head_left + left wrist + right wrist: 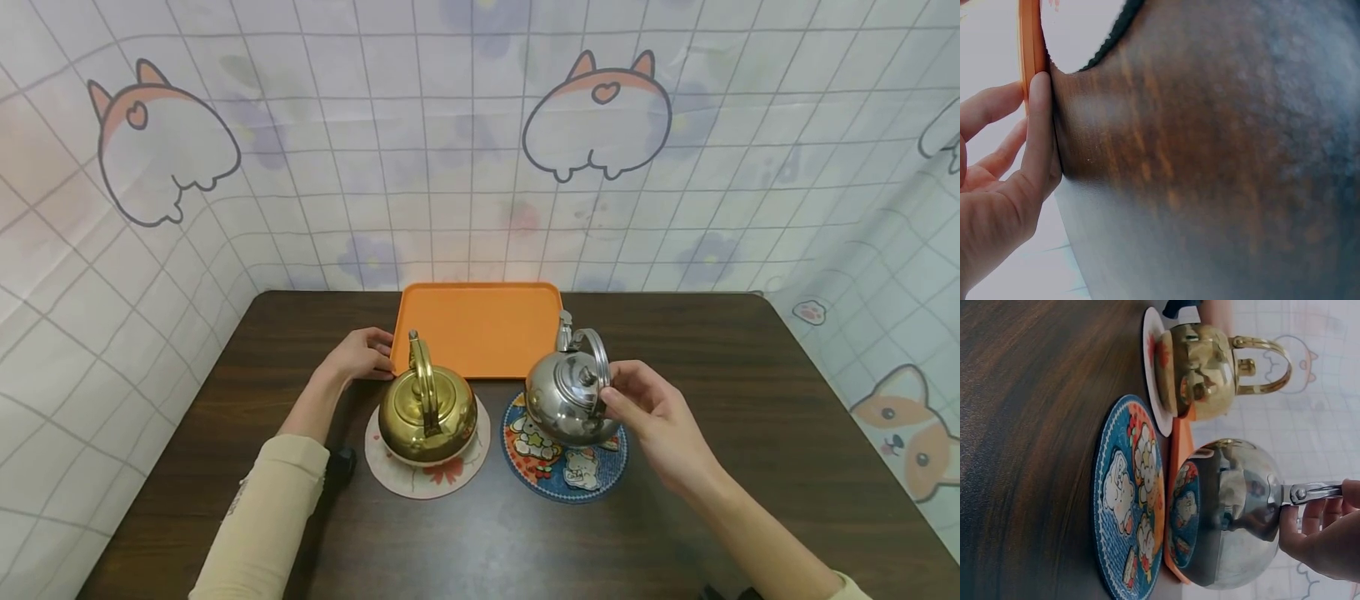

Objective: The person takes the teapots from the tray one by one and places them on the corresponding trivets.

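My right hand (652, 417) grips the looped handle of a shiny silver kettle (562, 408). In the right wrist view the kettle's base is apart from a round blue mat (1116, 506) with cartoon animals, held just above it. My left hand (358, 357) reaches to the left edge of an orange tray (480, 329); its fairly straight fingers touch the rim in the left wrist view. Beside that arm a gold kettle (427, 417) stands upright on a round pale mat (378, 462) with red flowers, untouched by either hand.
Everything stands on a dark wood-grain table (697, 350). The tray lies flat at the back edge, behind both kettles. A white gridded curtain (450, 167) with cartoon dogs surrounds the table's back and sides.
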Demonstrator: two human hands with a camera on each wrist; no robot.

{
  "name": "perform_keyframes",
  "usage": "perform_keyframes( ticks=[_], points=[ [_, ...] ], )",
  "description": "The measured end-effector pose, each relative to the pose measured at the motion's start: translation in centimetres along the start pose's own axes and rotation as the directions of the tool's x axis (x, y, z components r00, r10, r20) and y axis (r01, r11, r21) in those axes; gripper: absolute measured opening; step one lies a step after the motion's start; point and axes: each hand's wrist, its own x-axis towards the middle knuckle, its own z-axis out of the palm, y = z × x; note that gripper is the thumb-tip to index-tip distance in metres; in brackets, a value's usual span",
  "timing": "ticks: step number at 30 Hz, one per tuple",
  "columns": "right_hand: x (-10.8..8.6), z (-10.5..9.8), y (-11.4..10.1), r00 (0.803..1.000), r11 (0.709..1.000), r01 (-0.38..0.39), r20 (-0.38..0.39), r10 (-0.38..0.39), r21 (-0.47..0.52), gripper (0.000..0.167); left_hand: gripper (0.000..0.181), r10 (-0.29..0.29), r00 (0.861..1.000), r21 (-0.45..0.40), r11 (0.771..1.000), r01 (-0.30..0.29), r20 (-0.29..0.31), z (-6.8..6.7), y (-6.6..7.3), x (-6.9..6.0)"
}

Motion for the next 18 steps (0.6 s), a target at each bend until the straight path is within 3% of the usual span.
perform_keyframes(
  ticks=[18],
  points=[
    [-0.9,0.2,1.1,0.999,1.000,-0.020,-0.028,0.020,0.000,0.027,0.058,0.018,1.000,-0.002,1.000,-0.018,0.004,-0.1,0.0,-0.1]
  ],
)
